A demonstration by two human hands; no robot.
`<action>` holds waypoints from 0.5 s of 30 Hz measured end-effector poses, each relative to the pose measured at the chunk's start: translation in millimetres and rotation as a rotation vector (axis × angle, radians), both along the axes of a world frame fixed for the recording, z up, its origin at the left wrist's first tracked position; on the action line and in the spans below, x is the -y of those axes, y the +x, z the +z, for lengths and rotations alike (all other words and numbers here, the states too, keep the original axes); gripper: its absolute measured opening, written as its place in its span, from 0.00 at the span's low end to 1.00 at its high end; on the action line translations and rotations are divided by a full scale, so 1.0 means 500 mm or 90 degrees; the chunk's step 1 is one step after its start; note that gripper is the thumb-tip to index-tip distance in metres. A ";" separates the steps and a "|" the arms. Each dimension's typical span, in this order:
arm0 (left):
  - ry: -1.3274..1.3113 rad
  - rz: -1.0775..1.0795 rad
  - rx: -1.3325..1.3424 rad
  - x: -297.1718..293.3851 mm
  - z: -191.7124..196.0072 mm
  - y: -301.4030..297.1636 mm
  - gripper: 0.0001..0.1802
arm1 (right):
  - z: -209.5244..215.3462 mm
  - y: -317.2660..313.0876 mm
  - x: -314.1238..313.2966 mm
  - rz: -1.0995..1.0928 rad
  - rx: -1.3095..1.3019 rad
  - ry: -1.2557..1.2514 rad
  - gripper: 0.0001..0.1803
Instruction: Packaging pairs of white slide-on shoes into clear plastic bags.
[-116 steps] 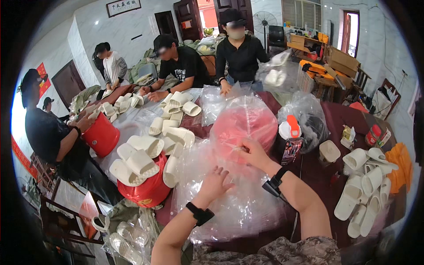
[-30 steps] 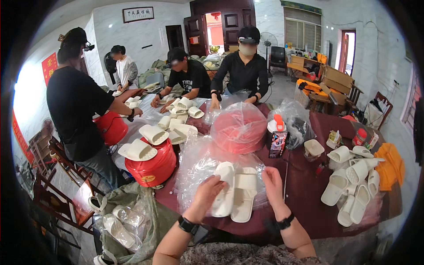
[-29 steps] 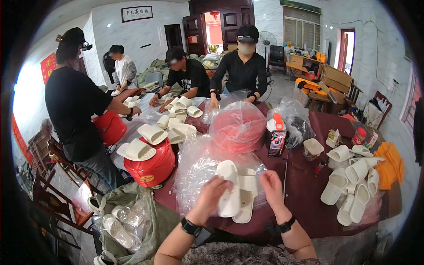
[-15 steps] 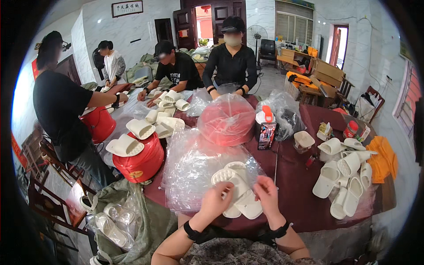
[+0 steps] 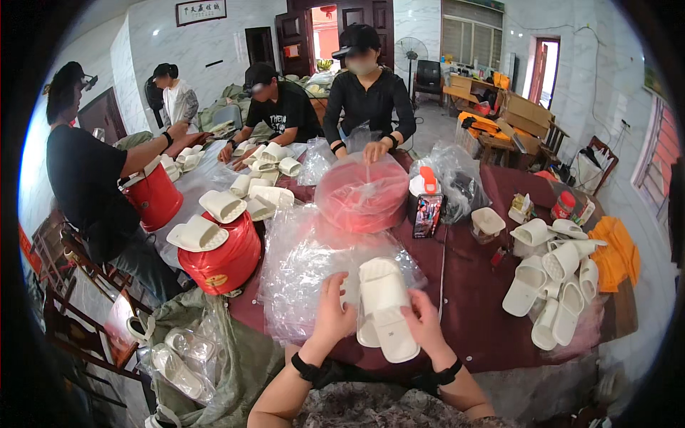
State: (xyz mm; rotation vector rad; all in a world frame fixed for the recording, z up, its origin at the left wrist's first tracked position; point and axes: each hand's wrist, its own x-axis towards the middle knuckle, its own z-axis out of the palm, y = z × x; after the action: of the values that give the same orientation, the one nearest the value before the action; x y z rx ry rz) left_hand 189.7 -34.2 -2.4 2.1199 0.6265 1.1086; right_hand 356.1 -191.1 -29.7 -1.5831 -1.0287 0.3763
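A pair of cream slippers [image 5: 389, 314], one largely over the other, is in front of me at the near edge of the table. My right hand [image 5: 425, 319] grips the right side of the pair, thumb on top near the strap. Just left of the slippers, my left hand [image 5: 334, 310] has its fingers raised and apart, with nothing in it. Beyond my left hand spreads a stack of clear plastic bags [image 5: 296, 274]. Whether the lower slipper touches the bags or the table is hidden.
Red wrapped bundles [image 5: 221, 260] stand left, slippers on top. Loose slippers [image 5: 560, 264] and an orange cloth [image 5: 614, 250] lie right. A phone [image 5: 428, 215] leans by a bottle [image 5: 427, 182]. Across, a person's hands touch a plastic-covered red bundle [image 5: 362, 203]. A sack [image 5: 235, 349] sits lower left.
The slippers have turned from a skewed, crossed position to nearly lengthwise. My right hand has closed on them, while my left hand has moved left off them and opened. The person opposite raised a hand.
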 end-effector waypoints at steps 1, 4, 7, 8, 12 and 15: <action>-0.001 -0.003 -0.001 0.001 0.000 0.005 0.33 | -0.007 0.007 -0.003 -0.007 -0.057 0.105 0.21; -0.017 0.033 -0.254 0.012 0.009 0.042 0.37 | 0.000 0.027 -0.001 -0.066 -0.070 0.162 0.19; -0.021 0.037 -0.397 0.016 0.009 0.080 0.37 | -0.011 0.037 0.005 -0.132 -0.047 0.121 0.18; -0.058 0.059 -0.384 0.004 -0.011 0.091 0.37 | -0.016 0.040 0.006 -0.130 -0.046 0.122 0.18; -0.099 0.078 -0.301 -0.061 -0.100 0.059 0.35 | -0.007 0.050 0.001 -0.160 -0.034 0.071 0.18; -0.149 0.155 -0.233 -0.045 -0.021 0.023 0.33 | -0.003 0.072 -0.012 -0.146 -0.029 0.072 0.18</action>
State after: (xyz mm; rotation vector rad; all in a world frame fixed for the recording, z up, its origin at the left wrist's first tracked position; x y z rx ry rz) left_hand 201.4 -11.9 -13.0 2.0910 1.1530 0.7239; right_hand 392.0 -185.0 -30.9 -1.5633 -0.8093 0.1935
